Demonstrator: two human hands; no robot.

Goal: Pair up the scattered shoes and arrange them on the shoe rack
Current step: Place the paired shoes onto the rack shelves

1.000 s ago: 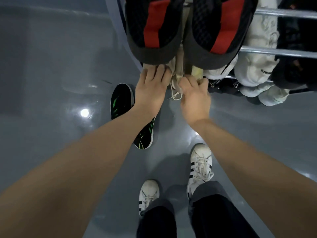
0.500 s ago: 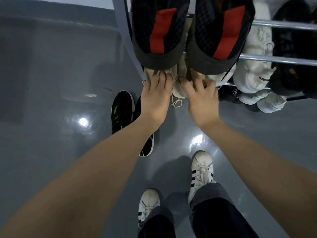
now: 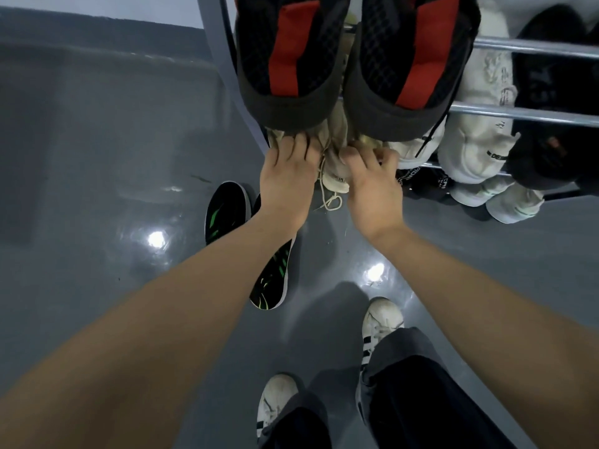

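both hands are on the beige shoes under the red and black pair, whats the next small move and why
Probably ease the beige lace-up shoes further onto the shelf: left hand and right hand rest on their heels, which jut out, a lace dangling.

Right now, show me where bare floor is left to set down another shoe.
Bare grey floor lies open left of the black-and-green shoes, up to the wall. A narrower patch sits right of the right hand, below the white shoes. Under the rack, beside the beige shoes, it is crowded.
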